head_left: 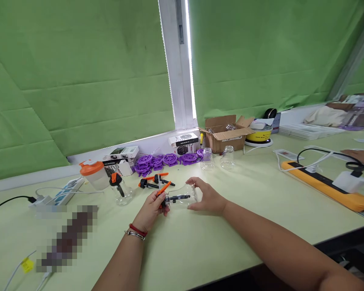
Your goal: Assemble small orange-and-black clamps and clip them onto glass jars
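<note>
A clear bottle [183,195] lies on its side between my hands above the table, with a black tube inside it. My left hand [154,206] grips its black and orange pump top [164,195] at the neck. Around the bottle's wide base, at the right, are the fingers and thumb of my right hand [206,197]. Two black and orange pump tops [153,182] lie just behind my left hand. Further left stands another clear bottle [125,195] with a black and orange top fitted.
Purple round parts [170,159] and small boxes [183,141] line the back. Two clear bottles [228,157] stand before an open carton [226,139]. An orange power strip [327,182] and another person's hand [359,157] are at right; a shaker cup [94,176] is at left.
</note>
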`<act>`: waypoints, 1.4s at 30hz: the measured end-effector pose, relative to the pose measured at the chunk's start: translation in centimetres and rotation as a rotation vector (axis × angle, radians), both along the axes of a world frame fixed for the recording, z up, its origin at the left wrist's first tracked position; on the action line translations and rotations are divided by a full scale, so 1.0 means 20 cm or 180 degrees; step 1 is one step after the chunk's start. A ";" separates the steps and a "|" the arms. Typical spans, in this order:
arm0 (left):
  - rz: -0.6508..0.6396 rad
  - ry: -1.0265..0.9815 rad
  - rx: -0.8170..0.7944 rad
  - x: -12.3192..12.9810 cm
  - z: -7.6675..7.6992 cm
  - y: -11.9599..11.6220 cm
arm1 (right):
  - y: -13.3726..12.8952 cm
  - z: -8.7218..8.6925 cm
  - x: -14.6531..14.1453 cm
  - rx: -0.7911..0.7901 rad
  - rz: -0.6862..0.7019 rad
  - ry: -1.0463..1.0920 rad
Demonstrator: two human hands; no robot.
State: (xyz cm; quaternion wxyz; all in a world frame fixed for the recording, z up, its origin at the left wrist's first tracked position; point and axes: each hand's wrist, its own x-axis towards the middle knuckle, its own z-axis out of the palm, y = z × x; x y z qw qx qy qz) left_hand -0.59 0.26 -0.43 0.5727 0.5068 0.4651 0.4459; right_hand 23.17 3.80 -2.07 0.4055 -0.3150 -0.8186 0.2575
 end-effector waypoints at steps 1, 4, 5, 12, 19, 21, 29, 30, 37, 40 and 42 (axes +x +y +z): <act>-0.0015 -0.0047 -0.0008 0.00 0.00 0.00 | 0.01 -0.01 0.00 -0.0218 -0.0017 0.0080; -0.0025 -0.0136 -0.0041 0.01 -0.02 0.01 | 0.03 -0.04 0.00 -0.0746 0.0044 0.0270; -0.0023 -0.0151 -0.0051 0.01 -0.03 0.01 | 0.04 -0.06 -0.01 -0.0903 0.0074 0.0311; 0.0018 -0.0270 -0.0058 0.01 -0.05 0.02 | 0.10 -0.10 -0.10 -0.1314 -0.0386 0.0602; 0.0381 -0.0370 -0.0086 -0.06 -0.07 0.05 | 0.17 -0.08 -0.15 -0.1916 0.0088 0.0762; 0.0441 -0.0390 -0.0087 -0.07 -0.07 0.06 | 0.18 -0.08 -0.13 -0.2104 0.0545 0.0878; 0.0314 -0.0482 -0.0066 -0.06 -0.03 0.04 | 0.17 -0.08 -0.10 -0.2035 0.0468 0.1134; 0.0284 -0.0488 -0.0048 -0.05 -0.03 0.04 | 0.17 -0.08 -0.11 -0.2012 0.0352 0.1070; 0.0252 -0.0402 -0.0103 -0.04 -0.02 0.02 | 0.16 -0.08 -0.11 -0.1778 -0.0196 0.0520; 0.0350 -0.0447 -0.0115 -0.05 -0.03 0.03 | 0.13 -0.06 -0.09 -0.1888 0.0095 0.0571; 0.0363 -0.0473 -0.0115 -0.05 -0.03 0.03 | 0.12 -0.05 -0.08 -0.1897 0.0374 0.0675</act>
